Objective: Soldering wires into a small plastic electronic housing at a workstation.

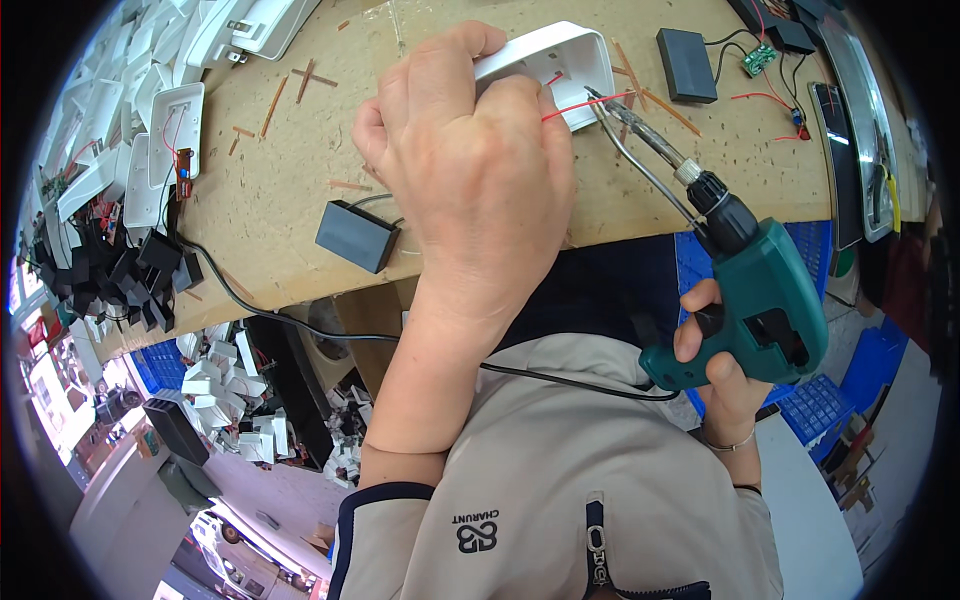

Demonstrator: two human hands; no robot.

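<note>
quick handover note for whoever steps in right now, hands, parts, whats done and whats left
Left hand holds the white casing down on the bench, pinching a red wire.
Right hand grips the green soldering gun; its tip is at the wire's end by the casing.
Black box lies loose beside the left hand.
Done: wire placed at the tip. Left: whether the joint is made cannot be told.

Few things of this kind show. A flat dark screen (pixel 845 150) in a pale frame lies along the right end of the counter (pixel 290 190), its glass catching light, nothing readable on it. A small printed logo (pixel 476 532), dark on beige, sits on the person's jacket front. No packages or signs are visible.
</note>
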